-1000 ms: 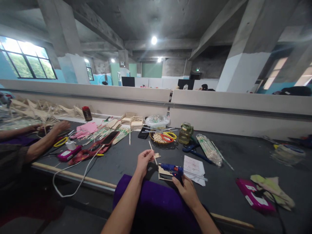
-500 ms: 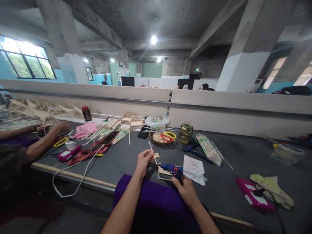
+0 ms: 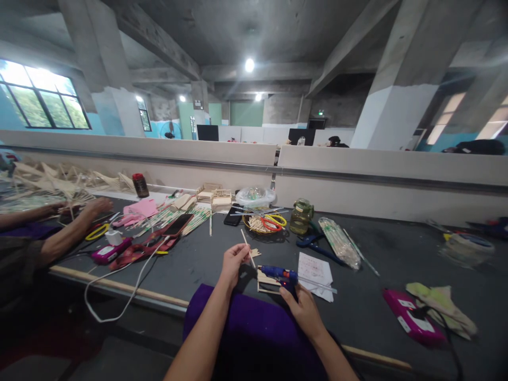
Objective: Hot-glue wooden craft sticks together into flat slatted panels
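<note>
Almost nothing has moved since the earlier frames: both hands keep their places and only the view has drifted a touch. In the head view, the left hand (image 3: 234, 261) has its grip pinched on a thin pale wooden stick (image 3: 248, 247) that slants up and away from the fingertips, its lower end down by the small flat wooden frame piece (image 3: 266, 282) lying on the dark grey worktop (image 3: 369, 296). The right hand (image 3: 304, 309) has its grip wrapped round the handle of a blue hot-glue gun (image 3: 278, 273), whose nozzle points left toward the bottom of the stick, just above the frame piece. A white printed paper sheet (image 3: 315, 269) lies just beside the gun on its right. Farther back stand a round woven basket with orange and yellow scissors (image 3: 266, 223), a greenish glass jar (image 3: 301, 216) and a clear bag of sticks (image 3: 339, 242). A pink flat device (image 3: 413, 320) lies well to the right. At far left, another person's forearm and hand (image 3: 95, 206) rest near yellow-handled scissors (image 3: 96, 232) and a white cable (image 3: 119, 288). A purple cloth (image 3: 246, 333) covers the lap below.
</note>
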A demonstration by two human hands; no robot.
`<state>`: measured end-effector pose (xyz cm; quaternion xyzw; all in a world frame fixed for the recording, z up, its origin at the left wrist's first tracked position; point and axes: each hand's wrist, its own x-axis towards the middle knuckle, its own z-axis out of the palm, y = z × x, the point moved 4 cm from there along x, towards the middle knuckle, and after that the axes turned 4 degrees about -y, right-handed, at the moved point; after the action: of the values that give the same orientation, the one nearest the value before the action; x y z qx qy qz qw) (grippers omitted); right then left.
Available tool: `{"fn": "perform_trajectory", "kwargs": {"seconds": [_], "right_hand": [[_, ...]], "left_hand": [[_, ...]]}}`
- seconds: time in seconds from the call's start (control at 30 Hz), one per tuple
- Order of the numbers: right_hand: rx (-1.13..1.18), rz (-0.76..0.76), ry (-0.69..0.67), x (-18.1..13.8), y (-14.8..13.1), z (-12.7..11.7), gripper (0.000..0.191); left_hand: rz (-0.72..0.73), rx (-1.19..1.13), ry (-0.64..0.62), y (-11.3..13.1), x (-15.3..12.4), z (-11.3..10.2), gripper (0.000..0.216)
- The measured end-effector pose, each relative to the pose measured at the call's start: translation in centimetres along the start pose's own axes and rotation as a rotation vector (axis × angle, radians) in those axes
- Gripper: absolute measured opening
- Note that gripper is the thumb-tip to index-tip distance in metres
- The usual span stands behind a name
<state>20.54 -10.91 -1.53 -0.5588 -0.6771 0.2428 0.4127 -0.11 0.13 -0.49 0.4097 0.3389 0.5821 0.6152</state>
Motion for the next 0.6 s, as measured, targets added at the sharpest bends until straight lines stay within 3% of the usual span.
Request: {"fn": "perform_trajectory", "kwargs": {"seconds": [0.3, 0.47, 0.6], "right_hand": [[-0.053, 0.077, -0.027, -0.5, -0.7, -0.7, 0.040], [0.018, 0.086, 0.122, 0.2, 0.5, -5.0, 0.045], [-0.008, 0.251, 0.316, 0.9, 5.1, -9.3, 0.056]], "left_hand": [[-0.004, -0.037, 0.005, -0.1, 0.1, -0.3, 0.041], [0.010, 0.059, -0.006, 0.0, 0.0, 0.1, 0.040], [0.058, 0.271, -0.071, -0.3, -0.1, 0.5, 0.038]]}}
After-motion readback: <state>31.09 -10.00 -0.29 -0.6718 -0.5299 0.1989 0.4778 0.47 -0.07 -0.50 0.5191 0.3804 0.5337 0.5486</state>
